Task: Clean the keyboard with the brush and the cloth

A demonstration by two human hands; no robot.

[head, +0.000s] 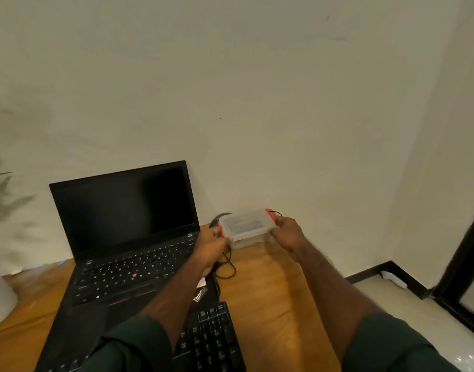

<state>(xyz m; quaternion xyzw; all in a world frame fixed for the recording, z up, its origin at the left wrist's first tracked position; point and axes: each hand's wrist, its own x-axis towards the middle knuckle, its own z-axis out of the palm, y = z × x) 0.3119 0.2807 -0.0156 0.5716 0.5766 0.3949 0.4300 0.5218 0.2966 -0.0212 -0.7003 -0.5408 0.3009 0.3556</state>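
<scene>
Keyboard [211, 342] lies nearer than both hands [213, 244].

worktop [270, 296]: we see a wooden top, orange-brown, set against a pale wall
laptop [123, 237]: we log it open on the worktop's left half, screen dark, black keys with a red nub
keyboard [211, 339]: black, separate, lies on the worktop just right of the laptop's front edge, partly under a forearm
cable [227, 267]: thin black loop lying on the wood between laptop and plastic box
plastic box [246, 229]: clear with red clips, at the far edge; we cannot tell if it touches the wood
dark round object [217, 220]: behind the box, mostly hidden
</scene>
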